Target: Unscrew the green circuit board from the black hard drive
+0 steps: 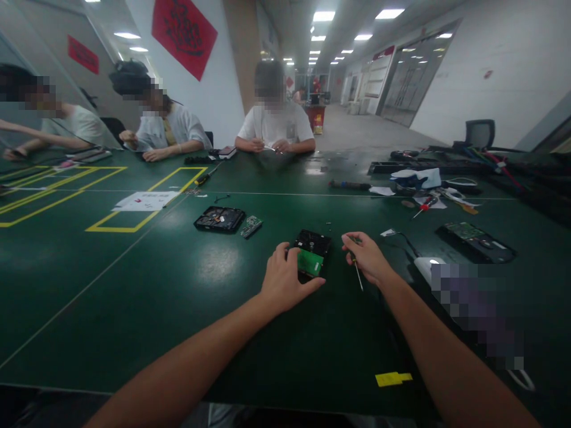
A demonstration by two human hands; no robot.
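A hard drive with a green circuit board facing up lies on the green table. My left hand is closed around its left and near sides, the fingers bent at the left edge and the thumb along the near edge. To the right of the drive, my right hand pinches a screwdriver whose thin metal shaft slants down, apart from the drive. The palm hides part of its handle. Tiny screws lie just beyond the drive.
Left of the drive are an opened drive casing and a loose circuit board. Another drive and a white power strip lie right, beyond a yellow tag. A red screwdriver sits among papers. Three people sit across the table.
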